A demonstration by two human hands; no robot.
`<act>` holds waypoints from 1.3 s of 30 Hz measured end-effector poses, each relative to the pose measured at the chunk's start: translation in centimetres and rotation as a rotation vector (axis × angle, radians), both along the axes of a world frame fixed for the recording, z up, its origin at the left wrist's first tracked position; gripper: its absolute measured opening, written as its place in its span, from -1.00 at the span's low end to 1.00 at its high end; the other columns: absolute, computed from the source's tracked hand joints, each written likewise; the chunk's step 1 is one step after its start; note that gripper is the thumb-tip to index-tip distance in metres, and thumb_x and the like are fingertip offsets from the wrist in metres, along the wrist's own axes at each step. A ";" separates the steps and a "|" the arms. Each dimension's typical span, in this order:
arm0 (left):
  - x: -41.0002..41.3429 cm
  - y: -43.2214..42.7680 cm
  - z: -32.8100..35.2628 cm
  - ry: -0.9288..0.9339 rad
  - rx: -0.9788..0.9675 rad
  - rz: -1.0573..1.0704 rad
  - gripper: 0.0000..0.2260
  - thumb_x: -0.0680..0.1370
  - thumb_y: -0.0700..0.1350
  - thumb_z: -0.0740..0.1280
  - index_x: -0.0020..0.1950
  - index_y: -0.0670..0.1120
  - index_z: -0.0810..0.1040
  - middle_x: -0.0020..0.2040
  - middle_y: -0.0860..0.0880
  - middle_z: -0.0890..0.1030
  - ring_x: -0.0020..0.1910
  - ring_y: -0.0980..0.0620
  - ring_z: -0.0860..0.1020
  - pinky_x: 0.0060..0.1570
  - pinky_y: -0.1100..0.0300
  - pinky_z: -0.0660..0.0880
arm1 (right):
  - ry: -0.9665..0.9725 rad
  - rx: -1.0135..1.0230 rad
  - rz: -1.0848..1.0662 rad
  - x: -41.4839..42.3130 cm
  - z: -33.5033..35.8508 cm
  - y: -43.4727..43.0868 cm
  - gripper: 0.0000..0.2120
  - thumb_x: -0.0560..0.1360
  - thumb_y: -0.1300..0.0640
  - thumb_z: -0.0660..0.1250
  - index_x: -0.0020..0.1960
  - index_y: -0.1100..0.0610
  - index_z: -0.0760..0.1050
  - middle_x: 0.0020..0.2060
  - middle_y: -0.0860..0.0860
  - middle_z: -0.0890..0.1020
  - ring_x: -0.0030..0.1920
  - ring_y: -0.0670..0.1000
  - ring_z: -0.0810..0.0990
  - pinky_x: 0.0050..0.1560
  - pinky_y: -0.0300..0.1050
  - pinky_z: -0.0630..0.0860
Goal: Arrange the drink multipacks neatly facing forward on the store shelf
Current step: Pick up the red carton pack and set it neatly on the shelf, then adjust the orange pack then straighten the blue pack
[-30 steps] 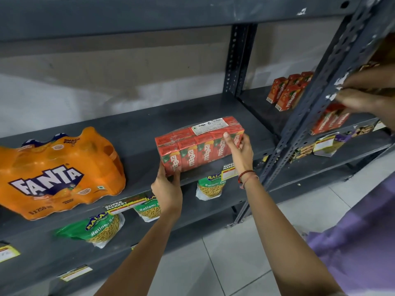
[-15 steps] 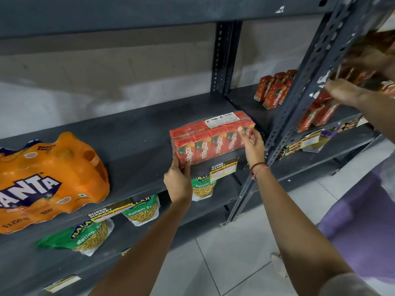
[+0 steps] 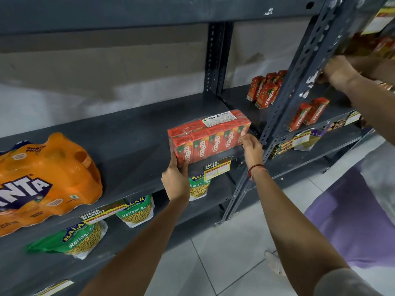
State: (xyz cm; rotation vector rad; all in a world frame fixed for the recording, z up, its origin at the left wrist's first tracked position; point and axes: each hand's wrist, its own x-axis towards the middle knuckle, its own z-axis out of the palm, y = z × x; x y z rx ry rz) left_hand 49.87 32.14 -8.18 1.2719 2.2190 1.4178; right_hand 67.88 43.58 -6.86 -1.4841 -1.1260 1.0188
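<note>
A red shrink-wrapped Maaza carton multipack (image 3: pixel 210 136) stands on the grey metal shelf (image 3: pixel 132 150) near its right end, its printed fronts facing me. My left hand (image 3: pixel 175 180) grips the pack's lower left corner. My right hand (image 3: pixel 252 147) presses on its right end by the shelf edge. An orange Fanta bottle multipack (image 3: pixel 42 180) lies at the shelf's left end, label facing forward.
A slanted perforated upright (image 3: pixel 284 107) stands just right of the pack. Loose Maaza cartons (image 3: pixel 266 88) sit on the neighbouring shelf, where another person's hands (image 3: pixel 339 70) work. Green Ratlami Sev bags (image 3: pixel 136 212) hang on the shelf below. Tiled floor lies underneath.
Both hands have slid the Maaza pack rightward along the shelf toward the upright, and it now rests flat. My view has shifted right, so the Fanta pack sits farther left.
</note>
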 end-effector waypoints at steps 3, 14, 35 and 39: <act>0.2 -0.3 -0.1 0.002 -0.003 -0.002 -0.63 0.59 -0.06 0.24 0.38 -0.14 0.41 -0.11 -0.15 0.68 -0.22 -0.14 0.60 -0.10 -0.08 0.55 | -0.041 -0.008 -0.005 -0.1 0.2 -0.1 -0.56 0.54 -0.07 0.23 0.31 0.17 0.43 0.27 0.15 0.53 0.28 0.14 0.46 0.35 0.06 0.34; -0.7 -1.4 0.3 -0.029 -0.048 -0.081 -0.56 0.58 -0.07 0.26 0.45 -0.10 0.31 -0.05 -0.12 0.68 -0.16 -0.11 0.62 -0.02 -0.03 0.58 | -0.107 -0.038 0.000 -0.8 0.2 -0.9 -0.49 0.56 -0.12 0.16 0.39 0.16 0.34 0.36 0.17 0.44 0.35 0.18 0.40 0.41 0.08 0.28; -19.0 -21.6 -0.4 -0.227 0.392 0.574 -0.74 0.52 -0.05 0.35 0.10 -0.18 0.46 -0.02 -0.06 0.55 -0.08 0.04 0.52 -0.12 0.44 0.41 | -0.095 0.338 0.513 -26.6 -0.4 -21.1 -0.34 0.39 -0.20 0.34 0.36 0.14 0.33 0.29 0.11 0.41 0.30 0.08 0.42 0.25 -0.01 0.45; -25.9 -23.5 -0.7 -0.265 0.270 0.550 -0.37 0.45 -0.02 0.43 0.43 -0.15 0.25 0.39 -0.14 0.33 0.36 -0.06 0.35 0.27 0.15 0.35 | -0.123 0.292 0.616 -29.8 0.3 -22.0 -0.34 0.41 -0.03 0.43 0.39 0.21 0.27 0.30 0.18 0.42 0.28 0.10 0.44 0.22 -0.11 0.44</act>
